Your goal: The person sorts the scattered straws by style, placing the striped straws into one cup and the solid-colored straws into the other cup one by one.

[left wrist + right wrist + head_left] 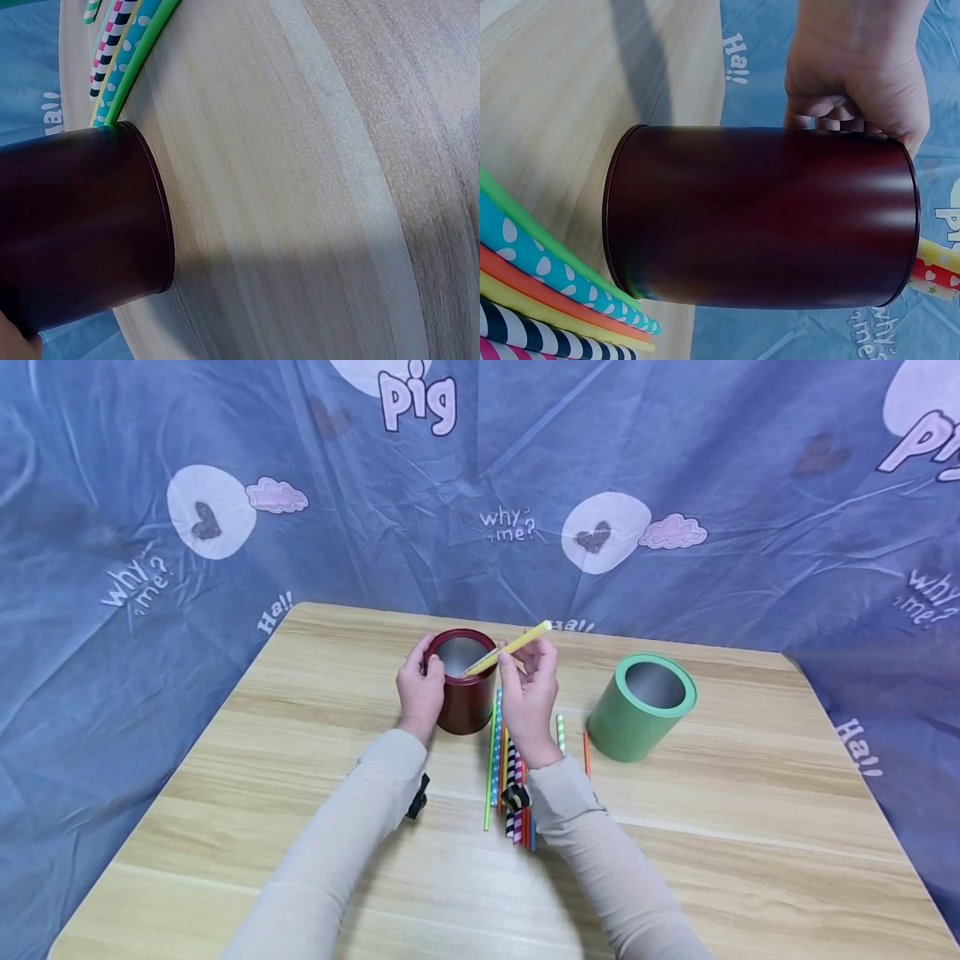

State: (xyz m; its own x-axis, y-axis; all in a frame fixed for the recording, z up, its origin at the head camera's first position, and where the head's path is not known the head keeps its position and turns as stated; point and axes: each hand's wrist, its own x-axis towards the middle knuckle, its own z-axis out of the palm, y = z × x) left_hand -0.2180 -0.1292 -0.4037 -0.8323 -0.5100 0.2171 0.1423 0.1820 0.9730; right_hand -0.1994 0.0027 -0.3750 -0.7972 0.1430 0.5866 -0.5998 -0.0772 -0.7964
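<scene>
My left hand (422, 687) grips the dark red can (467, 706) by its left side, with the thumb near the rim. The can stands upright on the table, its open mouth facing up. Between the thumb and fingers of my right hand (531, 693) is a slanted yellow straw (528, 637), its lower end inside the can's mouth. A red straw with white hearts (939, 274) and a pale patterned one show beside the yellow in the right wrist view. Several colourful straws (495, 760) lie beside the can, partly under my right wrist.
A green can (630, 722) with an open top stands to the right on the wooden table (300, 693). A green-striped straw (560, 732) and an orange straw (587, 752) lie between it and my right hand. Blue printed cloth (480, 468) hangs behind the table.
</scene>
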